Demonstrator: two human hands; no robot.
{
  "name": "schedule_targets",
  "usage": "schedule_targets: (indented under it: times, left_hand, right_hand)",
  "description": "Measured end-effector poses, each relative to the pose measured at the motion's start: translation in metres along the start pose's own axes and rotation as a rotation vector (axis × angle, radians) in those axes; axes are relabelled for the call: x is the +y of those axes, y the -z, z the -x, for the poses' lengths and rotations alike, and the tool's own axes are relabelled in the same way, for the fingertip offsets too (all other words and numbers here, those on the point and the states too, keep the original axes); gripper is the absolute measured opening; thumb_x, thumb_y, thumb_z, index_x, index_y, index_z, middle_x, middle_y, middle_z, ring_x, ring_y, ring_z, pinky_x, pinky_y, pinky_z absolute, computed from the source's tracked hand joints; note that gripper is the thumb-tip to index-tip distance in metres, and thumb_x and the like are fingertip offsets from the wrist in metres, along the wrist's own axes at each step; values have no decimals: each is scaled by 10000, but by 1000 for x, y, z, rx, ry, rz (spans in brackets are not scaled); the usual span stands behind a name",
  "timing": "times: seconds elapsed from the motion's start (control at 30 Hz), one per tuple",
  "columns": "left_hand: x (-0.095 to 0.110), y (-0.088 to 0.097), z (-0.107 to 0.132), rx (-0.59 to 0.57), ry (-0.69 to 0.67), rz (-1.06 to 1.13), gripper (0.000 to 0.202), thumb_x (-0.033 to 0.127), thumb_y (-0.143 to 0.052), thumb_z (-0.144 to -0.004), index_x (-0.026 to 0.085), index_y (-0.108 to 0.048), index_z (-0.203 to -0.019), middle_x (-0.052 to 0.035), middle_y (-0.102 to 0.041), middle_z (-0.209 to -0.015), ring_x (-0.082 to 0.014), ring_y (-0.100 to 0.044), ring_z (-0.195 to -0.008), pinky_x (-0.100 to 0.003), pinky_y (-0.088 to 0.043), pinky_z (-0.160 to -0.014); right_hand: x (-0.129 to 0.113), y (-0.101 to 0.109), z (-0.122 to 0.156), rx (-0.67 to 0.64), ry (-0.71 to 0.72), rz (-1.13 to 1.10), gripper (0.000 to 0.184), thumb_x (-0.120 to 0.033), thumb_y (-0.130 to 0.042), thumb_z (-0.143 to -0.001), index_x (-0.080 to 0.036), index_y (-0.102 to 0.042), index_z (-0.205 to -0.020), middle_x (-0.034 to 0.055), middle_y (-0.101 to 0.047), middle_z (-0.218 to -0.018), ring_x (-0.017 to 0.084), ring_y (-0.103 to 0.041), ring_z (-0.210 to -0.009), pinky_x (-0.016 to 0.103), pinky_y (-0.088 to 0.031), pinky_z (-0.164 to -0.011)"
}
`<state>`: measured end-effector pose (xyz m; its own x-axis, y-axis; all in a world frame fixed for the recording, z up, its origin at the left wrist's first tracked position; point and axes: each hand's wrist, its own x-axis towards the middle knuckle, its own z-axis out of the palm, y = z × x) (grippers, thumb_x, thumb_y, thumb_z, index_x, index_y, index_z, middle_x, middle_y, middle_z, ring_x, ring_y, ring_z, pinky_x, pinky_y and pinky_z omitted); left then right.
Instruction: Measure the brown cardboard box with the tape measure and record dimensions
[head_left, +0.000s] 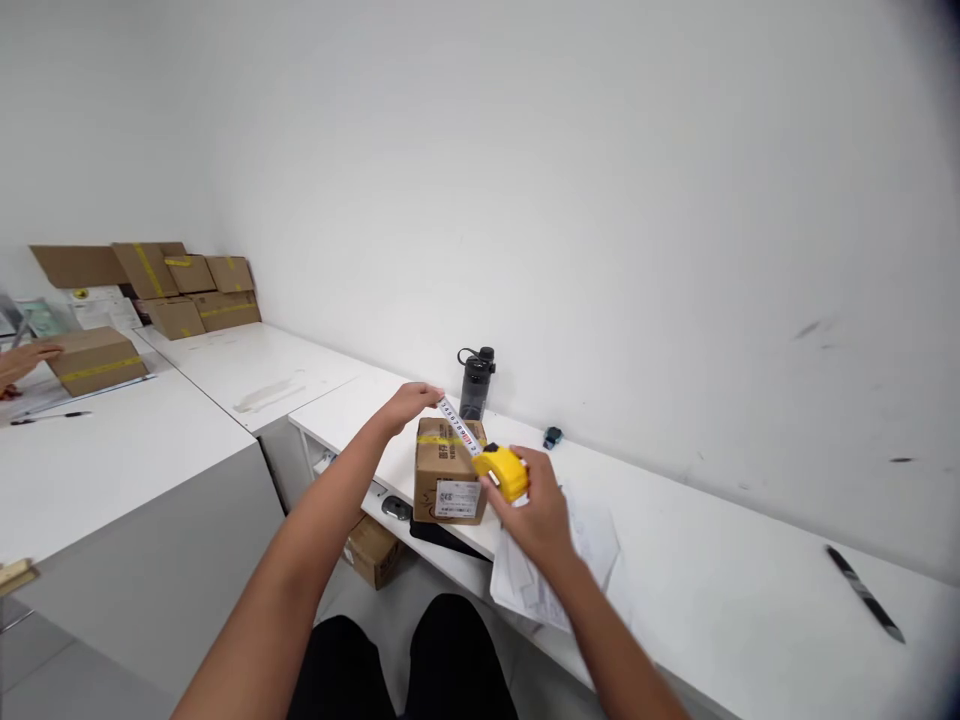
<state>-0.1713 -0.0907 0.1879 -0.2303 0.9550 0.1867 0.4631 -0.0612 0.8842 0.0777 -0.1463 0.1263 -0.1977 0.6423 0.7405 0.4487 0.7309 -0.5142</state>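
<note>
A yellow tape measure [504, 474] is wrapped in the fingers of my right hand [541, 505]. Its white, numbered blade [459, 427] runs up and to the left above a small cardboard box [448, 458]. My left hand [409, 403] pinches the blade's free end near the box's far left corner. The box sits on the narrow white desk, with yellow tape across its top and a white label on its front. I cannot tell whether the blade touches the box. Directly behind the box stands a dark water bottle [475, 385].
Papers [555, 560] lie right of the box, a small dark object [552, 437] behind them, and a pen [865, 593] far right. A computer mouse [396, 508] rests below the desktop. Cardboard boxes [187, 290] are stacked at far left; another person's hand [26, 362] touches a box [97, 362].
</note>
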Motion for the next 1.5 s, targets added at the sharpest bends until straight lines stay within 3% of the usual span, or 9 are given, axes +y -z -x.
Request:
schedule_targets:
  times: [0.1,0.2,0.43,0.73,0.9,1.07,1.27,1.4,1.5]
  left_hand:
    - [15,-14,-24,-43,-46,-62,323,452,-569,-787,147,-667,-828,-68,-709,-950,-190,-618,-874,-299,-468,-804]
    - [14,-30,-36,-21,-62,-187,334,414,-434,-872,151,-636,-912,-78,-689,-1021,-191,-608,-919,-301,-462,-826]
    - [-17,-45,-25,-113,-2,-587,303,439,-431,-868,196,-608,-838,-104,-690,-999,-266,-624,-901,-401,-436,-834]
    - [-19,-37,-24,-238,-30,-755,289,437,-400,-891,227,-599,-901,-65,-702,-996,-252,-641,-873,-392,-447,-805]
    - [-19,-44,-12,-115,-115,-744,348,412,-333,-935,202,-609,-966,-94,-704,-993,-259,-641,-907,-386,-448,-812]
    - [15,-39,12,8,-281,-629,354,381,-305,-962,222,-609,-1047,-42,-688,-1063,-199,-613,-989,-328,-434,-880]
    - [68,-55,79,-74,-465,-471,256,427,-495,-886,233,-652,-942,-24,-705,-943,-229,-618,-932,-377,-390,-960]
    - [59,-72,102,-316,-413,-440,329,504,-466,-887,262,-673,-970,-45,-710,-987,-261,-606,-1028,-427,-273,-1082]
    - [30,-66,96,-324,-391,-514,562,631,-514,-808,283,-569,-1245,-78,-546,-1364,-310,-400,-1328,-489,-95,-1152]
  right_hand:
    - [-42,-25,32,200,74,45,326,-290,-565,-854,-207,-525,-1166,113,-558,-1133,231,-603,-1024,357,-563,-767]
    - [-63,-47,46,254,62,40,274,-212,-539,-860,-195,-552,-1134,113,-546,-1115,222,-600,-1035,342,-561,-802]
    - [-58,-52,40,113,33,144,303,-202,-519,-846,-184,-573,-1144,113,-588,-1128,229,-633,-963,343,-565,-754]
    - [-51,-60,7,-104,-14,159,369,-163,-517,-767,-171,-566,-1132,132,-566,-1194,269,-601,-1042,387,-566,-783]
    - [-51,-65,11,-96,-18,127,350,-151,-522,-775,-178,-573,-1121,135,-559,-1195,270,-583,-1083,398,-556,-827]
    - [-31,-54,35,3,-41,61,416,-272,-523,-875,-184,-472,-1278,160,-454,-1365,284,-466,-1263,428,-506,-924]
    - [-2,-23,62,205,-455,-43,690,-457,-650,-786,-189,-381,-1362,158,-549,-1263,310,-539,-1171,471,-455,-959]
    - [-4,-17,74,326,-490,-84,647,-459,-666,-761,-162,-448,-1293,171,-552,-1220,311,-545,-1144,454,-457,-942]
    - [-7,-18,83,357,-485,-114,646,-441,-693,-739,-166,-452,-1273,161,-563,-1189,300,-557,-1124,454,-454,-948]
